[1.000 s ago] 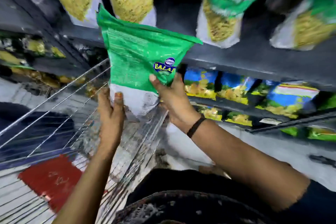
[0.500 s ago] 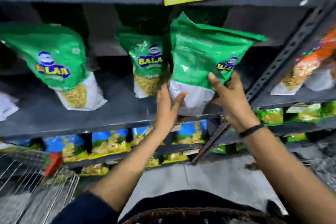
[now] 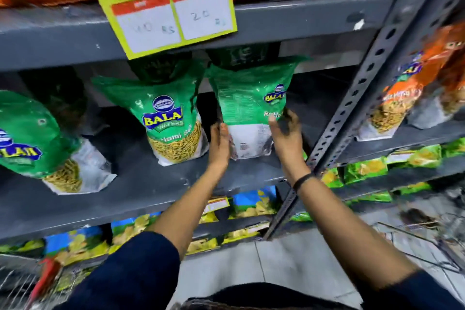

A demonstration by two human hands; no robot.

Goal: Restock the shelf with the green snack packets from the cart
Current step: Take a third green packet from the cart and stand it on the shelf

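A green snack packet (image 3: 251,98) stands upright on the grey shelf (image 3: 141,184), its back facing me. My left hand (image 3: 219,143) presses its lower left side and my right hand (image 3: 286,138) grips its lower right side. Two more green packets stand to the left on the same shelf: one right beside it (image 3: 166,118), another at the far left (image 3: 30,143). The cart shows only as wire (image 3: 15,282) at the bottom left, with a red handle (image 3: 46,277).
A slotted grey upright post (image 3: 362,93) rises just right of my right hand. A yellow-edged price sign (image 3: 166,7) hangs from the shelf above. Orange packets (image 3: 412,88) fill the right bay and top shelf. Blue and yellow packets (image 3: 251,204) sit on lower shelves. Another wire basket (image 3: 427,241) is at right.
Both hands carried the green packet from over the cart up to the shelf and set it upright beside the other green packets. The view swung from the cart to the shelf.
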